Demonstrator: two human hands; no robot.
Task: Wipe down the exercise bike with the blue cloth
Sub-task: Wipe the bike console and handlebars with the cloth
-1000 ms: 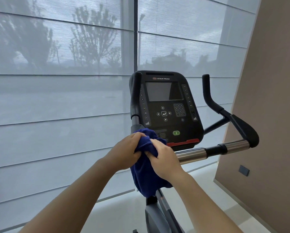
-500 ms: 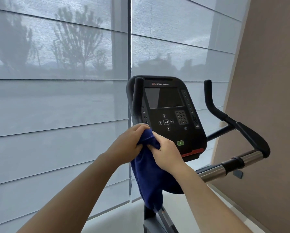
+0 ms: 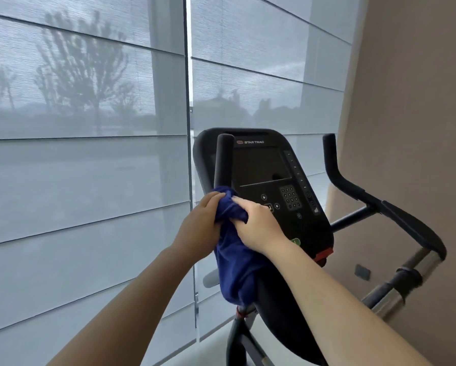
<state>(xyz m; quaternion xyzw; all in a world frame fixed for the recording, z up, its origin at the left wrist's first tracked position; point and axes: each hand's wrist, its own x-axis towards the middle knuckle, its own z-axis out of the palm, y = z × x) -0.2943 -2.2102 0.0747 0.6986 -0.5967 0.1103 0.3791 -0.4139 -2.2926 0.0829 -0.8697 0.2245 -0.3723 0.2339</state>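
The exercise bike's black console faces me, with a dark screen and a keypad. A black upright left handlebar rises in front of its left edge. The blue cloth is bunched round the base of that bar and hangs down below my hands. My left hand grips the cloth from the left. My right hand grips it from the right, fingers curled into the fabric. The right handlebar curves away to the right, ending in a chrome section.
A large window with grey sheer blinds fills the left and centre behind the bike. A beige wall stands close on the right, with a small dark socket low down. The bike's frame drops to a pale floor.
Both hands have slid the cloth up the left handlebar, from its lower bend to beside the console's keypad. The view has tilted upward and shifted left.
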